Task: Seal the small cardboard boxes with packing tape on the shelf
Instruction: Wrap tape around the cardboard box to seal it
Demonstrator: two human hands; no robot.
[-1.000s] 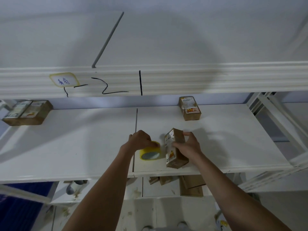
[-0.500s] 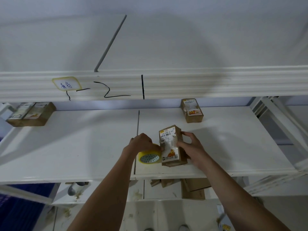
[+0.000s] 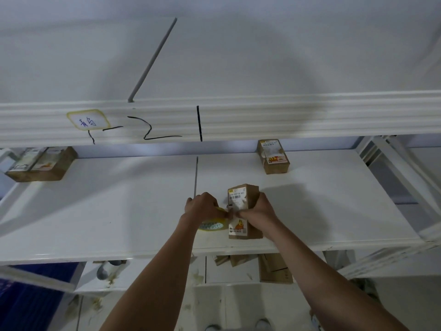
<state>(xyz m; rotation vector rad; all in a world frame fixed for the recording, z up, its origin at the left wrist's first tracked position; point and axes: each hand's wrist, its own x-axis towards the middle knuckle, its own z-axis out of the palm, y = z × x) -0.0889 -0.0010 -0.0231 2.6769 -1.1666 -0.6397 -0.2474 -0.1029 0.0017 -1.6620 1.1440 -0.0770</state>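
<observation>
Gripping a labelled brown cardboard box (image 3: 243,211) with our curled right hand (image 3: 259,211), we are pinching the yellow tape roll (image 3: 212,225) in our left hand (image 3: 202,207) on the white shelf (image 3: 95,211).

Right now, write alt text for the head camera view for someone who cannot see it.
Two bare hands work at a small cardboard box on a white shelf: the right hand grips the box while the left hand holds a yellow roll of tape beside it. Another box sits at the back, and two more boxes at far left.
</observation>
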